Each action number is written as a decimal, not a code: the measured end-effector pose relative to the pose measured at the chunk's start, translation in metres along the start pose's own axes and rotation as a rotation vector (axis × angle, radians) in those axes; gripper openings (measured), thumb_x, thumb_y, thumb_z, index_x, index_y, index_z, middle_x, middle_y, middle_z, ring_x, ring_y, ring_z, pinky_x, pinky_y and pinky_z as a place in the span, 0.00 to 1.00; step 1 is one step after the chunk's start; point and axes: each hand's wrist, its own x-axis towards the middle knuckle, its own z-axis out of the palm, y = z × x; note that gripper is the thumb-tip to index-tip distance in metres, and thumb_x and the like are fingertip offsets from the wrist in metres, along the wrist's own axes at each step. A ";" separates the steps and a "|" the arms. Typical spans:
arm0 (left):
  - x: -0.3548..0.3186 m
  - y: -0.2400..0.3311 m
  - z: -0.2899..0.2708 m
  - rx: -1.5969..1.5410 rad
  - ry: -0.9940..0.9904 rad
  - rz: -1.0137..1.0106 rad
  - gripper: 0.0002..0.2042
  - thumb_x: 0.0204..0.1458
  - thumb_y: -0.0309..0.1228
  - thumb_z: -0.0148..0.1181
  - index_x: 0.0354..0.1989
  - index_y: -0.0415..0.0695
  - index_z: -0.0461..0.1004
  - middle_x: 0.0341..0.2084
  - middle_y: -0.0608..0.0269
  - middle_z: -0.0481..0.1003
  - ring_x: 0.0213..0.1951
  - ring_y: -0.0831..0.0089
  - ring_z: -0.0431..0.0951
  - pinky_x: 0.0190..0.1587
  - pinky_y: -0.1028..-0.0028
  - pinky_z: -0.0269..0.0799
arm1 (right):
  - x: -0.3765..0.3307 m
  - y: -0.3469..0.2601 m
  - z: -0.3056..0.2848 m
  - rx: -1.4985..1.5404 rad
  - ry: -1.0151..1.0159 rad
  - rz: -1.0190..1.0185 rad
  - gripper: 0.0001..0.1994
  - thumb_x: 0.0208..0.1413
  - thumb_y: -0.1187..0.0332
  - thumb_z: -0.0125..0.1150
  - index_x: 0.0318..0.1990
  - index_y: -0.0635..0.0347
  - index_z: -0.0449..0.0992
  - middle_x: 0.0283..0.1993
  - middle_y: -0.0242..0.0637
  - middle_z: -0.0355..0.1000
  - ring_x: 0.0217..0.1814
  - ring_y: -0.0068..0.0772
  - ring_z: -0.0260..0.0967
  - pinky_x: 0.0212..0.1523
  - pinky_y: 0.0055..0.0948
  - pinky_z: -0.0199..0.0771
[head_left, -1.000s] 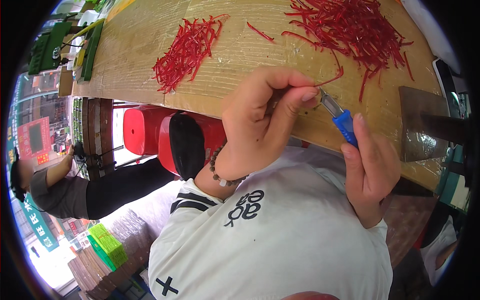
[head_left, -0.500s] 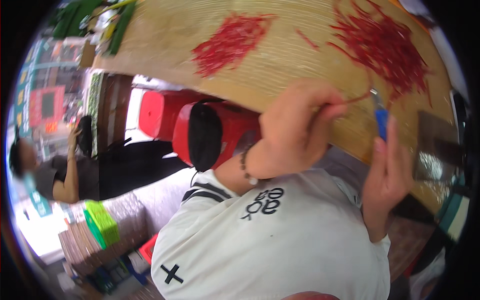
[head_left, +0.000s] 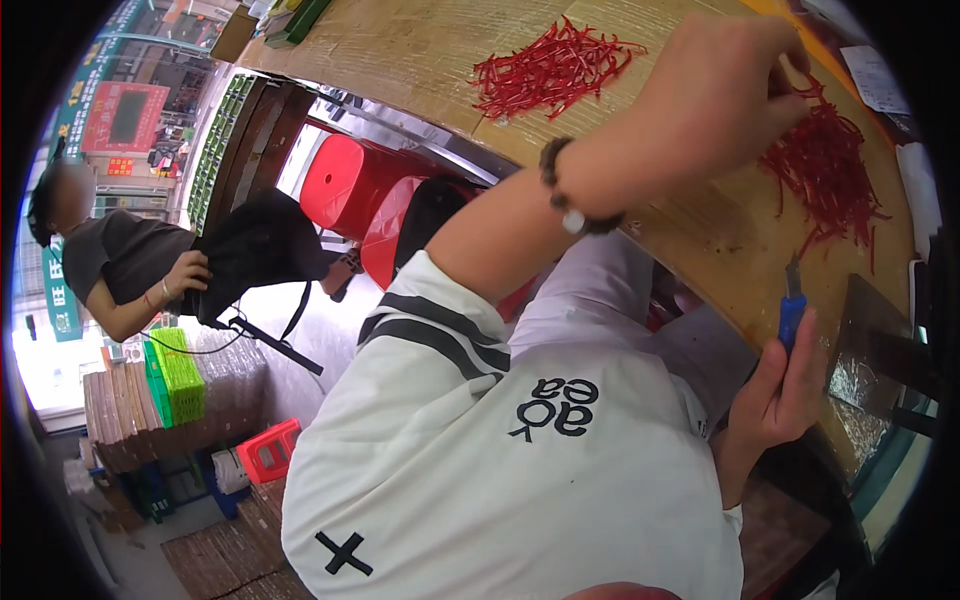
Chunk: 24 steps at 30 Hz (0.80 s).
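Note:
My left hand [head_left: 715, 95] reaches across the table to the upper edge of the right-hand pile of thin red strips [head_left: 825, 170]. Its fingers are bent and pinched together at the strips, and whatever lies between the tips is hidden. A second pile of red strips [head_left: 555, 70] lies farther left on the table. Near the table's front edge, my right hand [head_left: 775, 400] is closed around a small knife [head_left: 791, 318] with a blue handle. The short metal blade points up and away from me, apart from the pile.
The wooden table [head_left: 700, 225] has a clear, shiny covering. A dark box-like object [head_left: 875, 345] sits at its right edge. Red stools [head_left: 350, 185] stand beyond my left arm. Farther left are a standing person [head_left: 150, 260] and stacked cardboard [head_left: 125, 410] with a green crate [head_left: 175, 375].
My left hand has moved right and away from me, from beside the knife tip to the right-hand pile; it held a red strip before. The knife stays in my right hand, slightly lower.

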 end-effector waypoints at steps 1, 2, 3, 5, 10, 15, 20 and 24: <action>0.009 0.006 -0.002 0.006 -0.072 0.064 0.07 0.43 0.27 0.60 0.29 0.37 0.74 0.24 0.53 0.75 0.30 0.58 0.77 0.34 0.66 0.71 | 0.000 0.000 -0.002 -0.001 0.008 -0.012 0.18 0.55 0.70 0.59 0.50 0.73 0.71 0.31 0.45 0.72 0.23 0.39 0.63 0.24 0.32 0.62; 0.022 0.012 -0.012 0.012 -0.149 0.135 0.08 0.49 0.27 0.58 0.33 0.34 0.73 0.26 0.50 0.75 0.32 0.56 0.76 0.36 0.66 0.70 | 0.001 0.000 -0.004 0.003 -0.003 -0.005 0.18 0.55 0.70 0.59 0.50 0.72 0.72 0.30 0.44 0.72 0.23 0.39 0.63 0.23 0.32 0.61; 0.028 0.011 -0.022 0.027 -0.177 0.197 0.09 0.52 0.27 0.56 0.35 0.32 0.73 0.29 0.48 0.75 0.34 0.53 0.75 0.38 0.65 0.70 | 0.001 -0.001 -0.006 0.006 -0.013 0.002 0.18 0.54 0.69 0.60 0.51 0.71 0.72 0.30 0.43 0.72 0.22 0.39 0.62 0.23 0.33 0.61; 0.039 0.004 -0.041 0.075 -0.185 0.313 0.09 0.54 0.26 0.53 0.38 0.31 0.73 0.35 0.44 0.74 0.39 0.48 0.73 0.42 0.64 0.68 | 0.001 0.000 -0.005 0.022 0.004 -0.003 0.19 0.52 0.68 0.62 0.51 0.67 0.73 0.28 0.39 0.70 0.22 0.37 0.61 0.22 0.32 0.58; 0.020 -0.017 -0.079 0.673 -0.618 0.238 0.11 0.54 0.26 0.54 0.43 0.34 0.73 0.49 0.46 0.70 0.48 0.54 0.73 0.49 0.69 0.68 | 0.000 -0.001 -0.006 0.021 -0.048 0.020 0.19 0.49 0.66 0.64 0.50 0.62 0.75 0.25 0.33 0.68 0.21 0.32 0.60 0.22 0.29 0.57; -0.002 -0.037 -0.063 0.587 -0.572 0.243 0.06 0.45 0.29 0.61 0.27 0.39 0.74 0.34 0.58 0.76 0.37 0.58 0.75 0.42 0.68 0.70 | 0.002 -0.002 -0.005 -0.002 -0.046 0.018 0.20 0.48 0.64 0.65 0.49 0.61 0.76 0.25 0.29 0.68 0.21 0.29 0.59 0.22 0.28 0.56; -0.014 -0.023 -0.061 0.603 -0.481 0.169 0.05 0.48 0.27 0.61 0.31 0.40 0.74 0.34 0.58 0.76 0.34 0.61 0.77 0.37 0.70 0.72 | 0.003 -0.002 -0.005 0.017 -0.030 0.020 0.20 0.46 0.63 0.66 0.48 0.60 0.77 0.24 0.28 0.67 0.20 0.28 0.59 0.21 0.28 0.54; -0.046 0.015 -0.049 0.331 -0.361 -0.014 0.05 0.48 0.23 0.61 0.34 0.39 0.75 0.29 0.59 0.77 0.30 0.70 0.78 0.32 0.75 0.72 | 0.005 -0.001 -0.002 0.012 -0.019 0.027 0.21 0.45 0.64 0.66 0.48 0.59 0.77 0.22 0.27 0.65 0.19 0.27 0.58 0.20 0.28 0.53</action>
